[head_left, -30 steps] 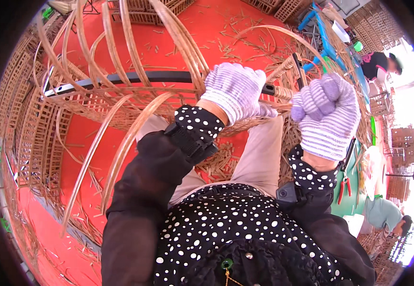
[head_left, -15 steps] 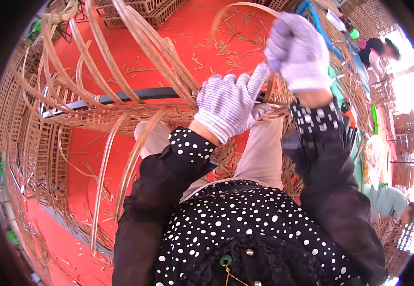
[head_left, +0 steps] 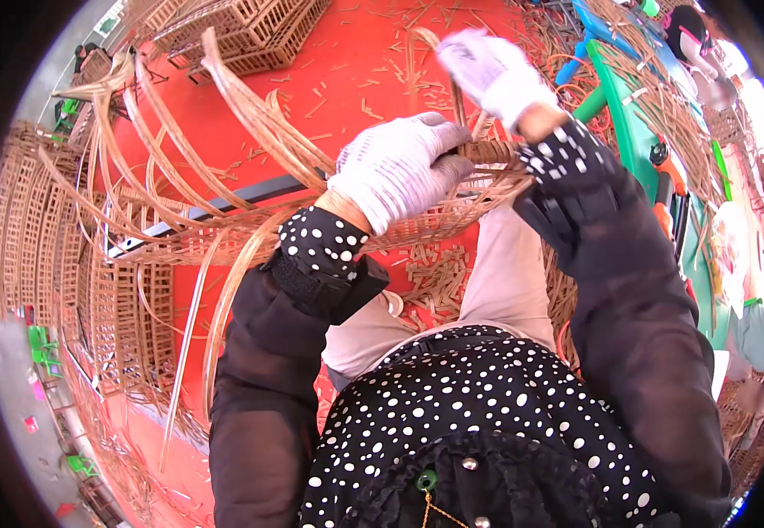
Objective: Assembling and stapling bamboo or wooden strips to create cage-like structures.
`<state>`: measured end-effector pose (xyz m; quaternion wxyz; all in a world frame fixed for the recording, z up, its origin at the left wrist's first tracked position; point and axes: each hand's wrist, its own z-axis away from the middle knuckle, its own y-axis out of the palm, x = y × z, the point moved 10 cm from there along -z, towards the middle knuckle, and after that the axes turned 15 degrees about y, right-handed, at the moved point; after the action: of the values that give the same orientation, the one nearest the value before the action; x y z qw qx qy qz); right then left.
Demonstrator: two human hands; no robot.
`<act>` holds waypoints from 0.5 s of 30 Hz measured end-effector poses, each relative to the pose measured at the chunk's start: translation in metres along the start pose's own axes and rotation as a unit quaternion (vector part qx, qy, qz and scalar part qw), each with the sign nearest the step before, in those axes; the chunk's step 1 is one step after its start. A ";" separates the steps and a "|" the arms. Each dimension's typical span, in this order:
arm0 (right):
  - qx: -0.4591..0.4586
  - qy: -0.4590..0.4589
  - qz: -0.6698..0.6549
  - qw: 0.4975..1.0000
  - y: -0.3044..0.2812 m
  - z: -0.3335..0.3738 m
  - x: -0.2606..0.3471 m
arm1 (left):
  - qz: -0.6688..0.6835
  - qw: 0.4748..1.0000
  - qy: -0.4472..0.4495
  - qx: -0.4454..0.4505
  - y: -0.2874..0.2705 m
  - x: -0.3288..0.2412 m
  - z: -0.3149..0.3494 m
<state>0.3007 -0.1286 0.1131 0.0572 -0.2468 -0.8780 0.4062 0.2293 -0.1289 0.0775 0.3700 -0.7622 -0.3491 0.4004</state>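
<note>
A woven cane basket (head_left: pixel 426 220) lies across above my knees, with long flat cane strips (head_left: pixel 254 101) arching up from its left part. My left hand (head_left: pixel 395 167), in a pale striped glove, is closed on the basket's edge near its right end, thumb toward the wrapped rim. Above that end, my gloved right hand (head_left: pixel 495 77) is blurred by motion. Its fingers look curled around a cane strip (head_left: pixel 459 104) that rises from the rim; the strip's loose end bends over beyond the hand. A dark flat bar (head_left: pixel 263 188) runs along the basket beneath the arches.
Finished-looking slatted baskets (head_left: pixel 259 35) stand at the far side, and more are stacked (head_left: pixel 127 326) at the left. Cane offcuts (head_left: pixel 435 277) litter the red floor. At right, a green board (head_left: pixel 615 114) holds orange-handled tools (head_left: pixel 664 163) and cane strips. People sit farther right.
My right hand has moved left and a little up, closer above the basket's end. My left hand has shifted slightly left, its forefinger now bent in rather than stretched out. The view has tilted.
</note>
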 end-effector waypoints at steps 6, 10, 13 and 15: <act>0.021 0.216 -0.264 0.940 -0.072 0.107 -0.008 | 0.036 0.998 0.047 0.022 0.005 0.005 -0.010; 0.111 0.252 -0.170 0.946 -0.045 0.147 0.008 | 0.044 0.998 0.042 0.022 0.006 0.012 -0.011; 0.171 0.258 -0.174 0.935 -0.025 0.153 0.011 | 0.065 0.997 0.023 0.038 0.010 0.016 -0.011; 0.159 0.259 -0.149 0.941 -0.023 0.146 0.011 | 0.070 0.997 0.022 0.027 0.009 0.017 -0.012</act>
<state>0.2383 -0.2360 0.0326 0.3812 -0.1972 -0.7835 0.4494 0.2493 -0.1228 0.0693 0.3692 -0.7833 -0.2753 0.4175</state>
